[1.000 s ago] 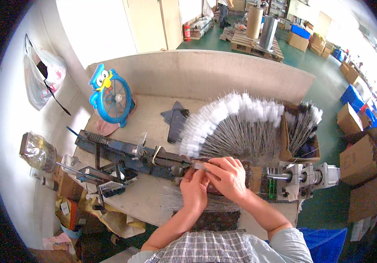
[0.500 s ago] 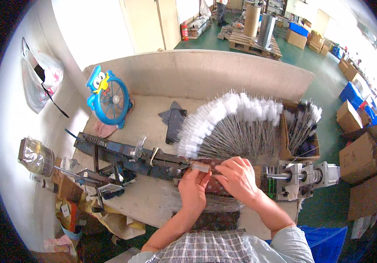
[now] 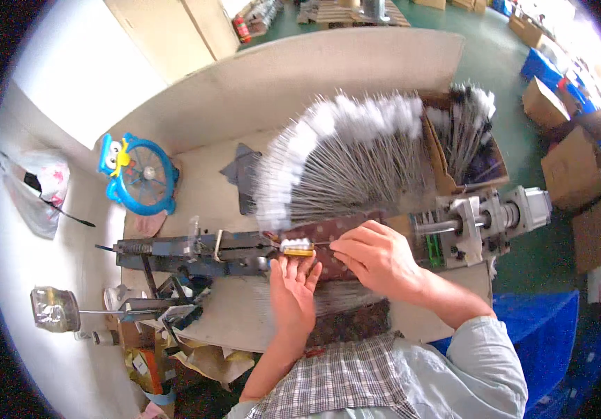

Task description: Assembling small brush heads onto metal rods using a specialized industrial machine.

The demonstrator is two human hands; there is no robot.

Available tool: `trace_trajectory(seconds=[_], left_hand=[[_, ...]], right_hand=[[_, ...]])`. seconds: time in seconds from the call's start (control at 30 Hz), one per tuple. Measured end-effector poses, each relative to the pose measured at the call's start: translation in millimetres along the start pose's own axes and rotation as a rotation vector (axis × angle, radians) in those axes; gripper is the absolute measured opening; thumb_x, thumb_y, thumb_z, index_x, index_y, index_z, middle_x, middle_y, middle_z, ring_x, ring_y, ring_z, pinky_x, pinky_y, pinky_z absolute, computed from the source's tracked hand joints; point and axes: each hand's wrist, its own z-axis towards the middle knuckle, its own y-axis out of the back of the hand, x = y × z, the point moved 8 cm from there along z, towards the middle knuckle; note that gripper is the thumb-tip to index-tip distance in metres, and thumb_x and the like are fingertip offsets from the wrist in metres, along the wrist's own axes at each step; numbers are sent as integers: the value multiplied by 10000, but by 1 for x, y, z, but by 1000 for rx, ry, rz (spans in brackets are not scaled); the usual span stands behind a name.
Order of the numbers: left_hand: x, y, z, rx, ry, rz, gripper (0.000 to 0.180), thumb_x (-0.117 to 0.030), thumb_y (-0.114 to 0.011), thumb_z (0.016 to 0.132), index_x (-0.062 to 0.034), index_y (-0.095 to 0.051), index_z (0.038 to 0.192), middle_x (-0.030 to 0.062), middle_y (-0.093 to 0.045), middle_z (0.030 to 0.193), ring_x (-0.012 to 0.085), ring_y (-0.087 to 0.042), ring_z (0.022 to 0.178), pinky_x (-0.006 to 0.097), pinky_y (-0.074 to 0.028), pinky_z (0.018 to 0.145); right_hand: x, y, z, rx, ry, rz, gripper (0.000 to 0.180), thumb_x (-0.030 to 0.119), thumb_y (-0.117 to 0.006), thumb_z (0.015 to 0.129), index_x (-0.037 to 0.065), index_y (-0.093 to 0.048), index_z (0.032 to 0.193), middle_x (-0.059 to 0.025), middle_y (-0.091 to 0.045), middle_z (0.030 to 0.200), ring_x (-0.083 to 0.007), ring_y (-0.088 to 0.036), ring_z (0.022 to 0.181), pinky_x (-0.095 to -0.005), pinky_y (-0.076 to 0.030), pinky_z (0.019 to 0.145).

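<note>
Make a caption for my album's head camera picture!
Right hand pinches a thin stem; left hand, held open, is by a small white-and-yellow piece near white-tipped brushes.

Brushes [image 3: 363, 164] are lying on the table [image 3: 206, 188], left of a carton [image 3: 441, 155]. A spoked wheel [image 3: 149, 172] is standing to their left.

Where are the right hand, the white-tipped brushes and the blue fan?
Right hand [image 3: 379, 255]: head view, on the hand's back.
White-tipped brushes [image 3: 351, 162]: head view, on their thin stems.
Blue fan [image 3: 149, 172]: head view, on its hub.
</note>
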Motion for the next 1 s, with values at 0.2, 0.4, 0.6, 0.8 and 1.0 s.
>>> trace_trajectory(seconds=[0.2,0.4,0.6,0.8,1.0], left_hand=[[-9,53,-24,-1,24,183,388,-263,-488,927,-31,-449,1235,120,-472,1282,205,-459,1181,361,-390,948],[-75,236,-46,-530,-198,-12,238,-284,-580,871,-95,-543,1011,41,-595,911,137,-556,791,288,-458,683],[-186,378,-87,-638,-484,104,348,-392,-620,831,-116,-546,1031,29,-598,834,113,-543,750,291,-454,659],[-163,367,-102,-1071,-514,134,370,-398,-520,889,-57,-570,1023,44,-616,939,157,-572,917,295,-451,784],[-65,301,-40,-526,-267,-115,263,-307,-490,909,-65,-564,981,65,-614,934,171,-578,918,318,-479,801]], right_hand=[[-37,-35,-72,298,-170,40,184,118,-590,755,63,-624,928,-84,-616,804,-261,-621,751,-381,-503,647],[-36,-56,-98,458,-215,-28,154,181,-588,795,83,-630,905,-84,-607,803,-267,-625,787,-398,-514,660],[-44,-67,-96,693,-277,-159,138,197,-566,809,117,-645,889,-68,-586,817,-264,-621,800,-389,-512,651],[-57,-42,-91,609,-352,-218,147,200,-536,827,142,-654,892,-65,-588,826,-264,-618,803,-394,-511,645],[-64,-46,-95,673,-334,-198,184,164,-533,814,142,-631,968,-72,-592,872,-279,-612,833,-408,-509,660]])
